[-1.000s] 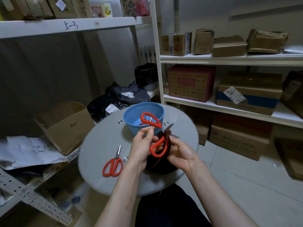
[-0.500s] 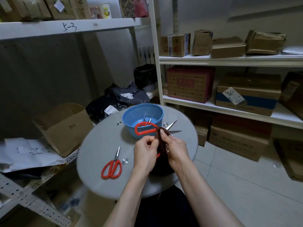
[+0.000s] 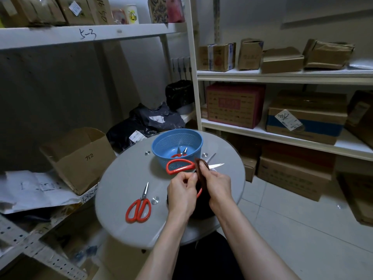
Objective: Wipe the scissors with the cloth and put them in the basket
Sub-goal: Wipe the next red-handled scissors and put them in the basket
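Two-handedly holding open scissors near basket, pinching handle with left hand. Squeezing cloth around blades with right hand.

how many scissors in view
3: a first pair in the blue basket, a held pair in the left hand and right hand, a loose pair on the table. The basket may hide more.
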